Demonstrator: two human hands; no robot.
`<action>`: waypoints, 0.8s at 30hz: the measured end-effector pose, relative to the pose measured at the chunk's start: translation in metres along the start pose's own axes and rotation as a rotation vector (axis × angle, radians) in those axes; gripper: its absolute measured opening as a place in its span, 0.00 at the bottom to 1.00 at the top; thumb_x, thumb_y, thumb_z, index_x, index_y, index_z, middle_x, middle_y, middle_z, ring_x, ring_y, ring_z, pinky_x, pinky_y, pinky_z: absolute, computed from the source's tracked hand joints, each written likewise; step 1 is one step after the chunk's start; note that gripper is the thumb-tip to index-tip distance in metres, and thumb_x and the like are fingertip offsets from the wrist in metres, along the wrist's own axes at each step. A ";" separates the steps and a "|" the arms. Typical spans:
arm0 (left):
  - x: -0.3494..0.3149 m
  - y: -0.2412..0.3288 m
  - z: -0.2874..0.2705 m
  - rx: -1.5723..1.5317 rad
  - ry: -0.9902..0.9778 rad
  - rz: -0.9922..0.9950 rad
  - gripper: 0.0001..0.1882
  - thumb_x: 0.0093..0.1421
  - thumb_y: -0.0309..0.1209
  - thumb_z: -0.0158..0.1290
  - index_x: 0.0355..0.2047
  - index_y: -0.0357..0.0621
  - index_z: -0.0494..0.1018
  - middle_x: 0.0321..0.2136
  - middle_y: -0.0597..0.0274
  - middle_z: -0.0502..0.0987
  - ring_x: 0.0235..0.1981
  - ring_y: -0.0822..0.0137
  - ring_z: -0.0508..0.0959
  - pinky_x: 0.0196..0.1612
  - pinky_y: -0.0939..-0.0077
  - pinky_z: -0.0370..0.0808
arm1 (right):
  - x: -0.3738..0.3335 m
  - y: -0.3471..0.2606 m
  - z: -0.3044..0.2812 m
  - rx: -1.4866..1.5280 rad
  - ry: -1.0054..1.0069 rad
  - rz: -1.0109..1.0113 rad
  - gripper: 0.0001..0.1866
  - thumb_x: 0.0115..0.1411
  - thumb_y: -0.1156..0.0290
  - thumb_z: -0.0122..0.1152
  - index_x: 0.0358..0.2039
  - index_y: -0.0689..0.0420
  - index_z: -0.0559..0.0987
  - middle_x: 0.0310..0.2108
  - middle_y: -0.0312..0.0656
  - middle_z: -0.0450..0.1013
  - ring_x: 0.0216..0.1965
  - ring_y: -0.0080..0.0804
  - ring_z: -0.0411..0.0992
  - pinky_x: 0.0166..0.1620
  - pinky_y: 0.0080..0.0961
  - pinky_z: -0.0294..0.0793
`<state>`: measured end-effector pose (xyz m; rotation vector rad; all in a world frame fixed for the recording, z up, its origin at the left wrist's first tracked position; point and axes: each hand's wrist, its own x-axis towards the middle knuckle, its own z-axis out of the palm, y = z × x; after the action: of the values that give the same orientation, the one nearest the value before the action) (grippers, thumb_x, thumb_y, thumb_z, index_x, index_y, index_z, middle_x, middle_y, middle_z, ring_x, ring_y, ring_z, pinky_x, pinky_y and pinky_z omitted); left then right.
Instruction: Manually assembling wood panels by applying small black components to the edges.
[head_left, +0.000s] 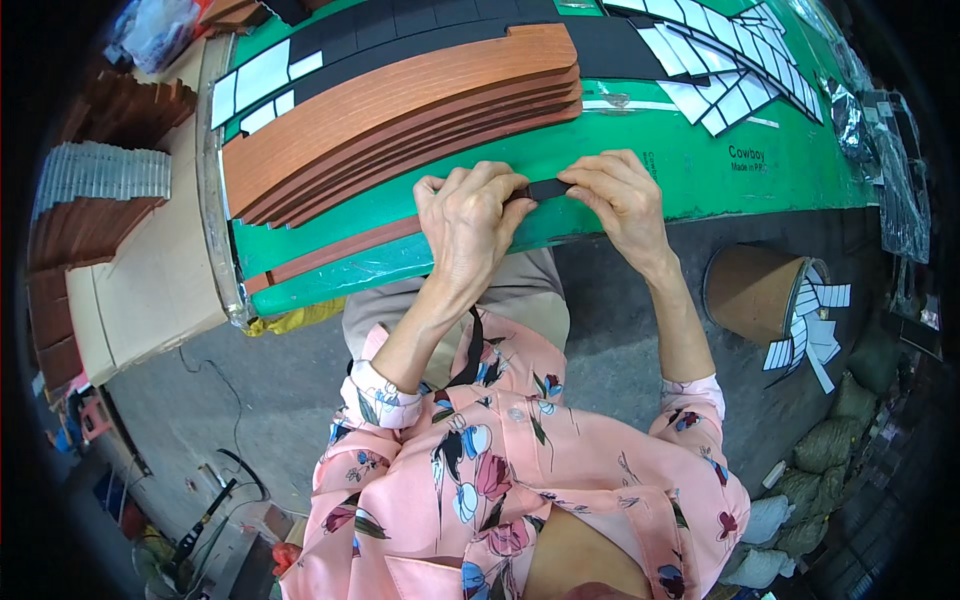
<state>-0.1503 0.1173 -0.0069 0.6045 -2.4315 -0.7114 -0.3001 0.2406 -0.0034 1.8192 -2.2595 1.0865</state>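
Head view: a short black piece (548, 188) is pinched, long axis left to right, between the closed fingers of the left hand (468, 212) and right hand (622, 196), at the near edge of the green bench (700, 180); leftward, nearer the left hand, a brown strip (345, 246) is laid roughly in line (its right end is hidden).

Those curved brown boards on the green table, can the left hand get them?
Probably yes: the boards lie just beyond the left hand, nothing visible between, though it seems to pinch a black piece.
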 end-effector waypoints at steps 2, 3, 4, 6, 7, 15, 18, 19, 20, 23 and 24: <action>0.000 0.000 0.000 0.004 0.004 0.002 0.11 0.45 0.35 0.62 0.29 0.48 0.79 0.31 0.72 0.77 0.30 0.69 0.73 0.39 0.70 0.58 | 0.000 0.000 0.000 0.001 0.001 -0.001 0.11 0.44 0.75 0.66 0.32 0.57 0.81 0.32 0.38 0.76 0.35 0.35 0.70 0.37 0.28 0.71; -0.001 0.001 0.000 0.007 0.008 0.001 0.11 0.45 0.35 0.63 0.29 0.48 0.79 0.31 0.72 0.77 0.31 0.69 0.73 0.39 0.70 0.58 | -0.001 0.001 0.001 -0.011 0.000 -0.005 0.11 0.44 0.75 0.66 0.32 0.55 0.81 0.32 0.36 0.76 0.35 0.34 0.70 0.37 0.27 0.72; 0.000 0.000 0.001 0.004 0.006 0.003 0.11 0.45 0.35 0.63 0.29 0.48 0.79 0.31 0.72 0.77 0.31 0.69 0.73 0.39 0.70 0.58 | -0.001 0.002 0.002 -0.026 0.000 -0.007 0.12 0.43 0.74 0.67 0.31 0.54 0.81 0.32 0.34 0.75 0.36 0.33 0.71 0.37 0.26 0.73; -0.001 -0.003 0.003 0.004 0.011 0.009 0.11 0.44 0.34 0.63 0.30 0.49 0.79 0.31 0.72 0.77 0.31 0.69 0.74 0.39 0.70 0.58 | -0.002 0.003 0.003 -0.029 -0.004 0.003 0.12 0.43 0.74 0.67 0.31 0.54 0.81 0.32 0.34 0.75 0.36 0.34 0.71 0.37 0.26 0.73; 0.001 0.000 0.001 0.008 0.013 0.016 0.11 0.44 0.34 0.63 0.30 0.49 0.79 0.31 0.72 0.77 0.31 0.69 0.74 0.39 0.70 0.58 | -0.001 0.001 0.002 -0.030 0.004 0.003 0.11 0.43 0.74 0.67 0.31 0.54 0.81 0.32 0.34 0.75 0.36 0.34 0.71 0.37 0.26 0.73; 0.001 -0.006 0.004 0.019 0.075 0.142 0.12 0.46 0.32 0.61 0.34 0.53 0.79 0.31 0.71 0.77 0.31 0.70 0.75 0.39 0.71 0.60 | 0.002 0.003 0.005 -0.011 0.028 -0.011 0.11 0.43 0.74 0.67 0.31 0.54 0.81 0.32 0.34 0.75 0.36 0.34 0.71 0.37 0.26 0.73; 0.001 -0.007 0.005 0.026 0.078 0.160 0.11 0.46 0.33 0.61 0.33 0.52 0.79 0.31 0.71 0.77 0.31 0.70 0.75 0.39 0.71 0.60 | 0.000 0.003 0.004 -0.018 0.035 -0.017 0.11 0.43 0.74 0.67 0.31 0.54 0.81 0.32 0.33 0.75 0.36 0.34 0.71 0.37 0.26 0.74; 0.000 -0.006 0.005 0.025 0.078 0.161 0.11 0.46 0.33 0.61 0.33 0.52 0.79 0.31 0.71 0.77 0.31 0.70 0.75 0.39 0.71 0.60 | 0.000 0.002 0.004 -0.023 0.034 -0.021 0.11 0.42 0.74 0.67 0.31 0.54 0.81 0.32 0.33 0.75 0.36 0.34 0.71 0.37 0.26 0.74; 0.000 -0.006 0.005 0.016 0.084 0.161 0.11 0.46 0.33 0.61 0.33 0.52 0.80 0.31 0.71 0.78 0.31 0.70 0.75 0.39 0.71 0.61 | -0.001 0.002 0.003 -0.024 0.035 -0.020 0.11 0.42 0.74 0.67 0.31 0.54 0.81 0.32 0.33 0.75 0.36 0.34 0.71 0.37 0.26 0.74; -0.001 -0.006 0.008 0.004 0.099 0.156 0.10 0.46 0.33 0.61 0.32 0.51 0.79 0.30 0.71 0.78 0.31 0.70 0.75 0.40 0.70 0.61 | -0.001 -0.001 0.003 -0.044 0.041 -0.030 0.12 0.42 0.75 0.67 0.31 0.54 0.81 0.32 0.33 0.75 0.36 0.33 0.71 0.36 0.26 0.74; -0.001 -0.007 0.008 0.000 0.109 0.151 0.11 0.44 0.33 0.62 0.31 0.51 0.79 0.29 0.71 0.78 0.32 0.70 0.75 0.40 0.69 0.60 | -0.001 -0.001 0.003 -0.054 0.047 -0.038 0.12 0.41 0.75 0.68 0.31 0.54 0.81 0.32 0.33 0.75 0.36 0.33 0.71 0.36 0.26 0.74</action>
<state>-0.1524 0.1158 -0.0170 0.4426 -2.3466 -0.6011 -0.2973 0.2396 -0.0055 1.7891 -2.1970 1.0404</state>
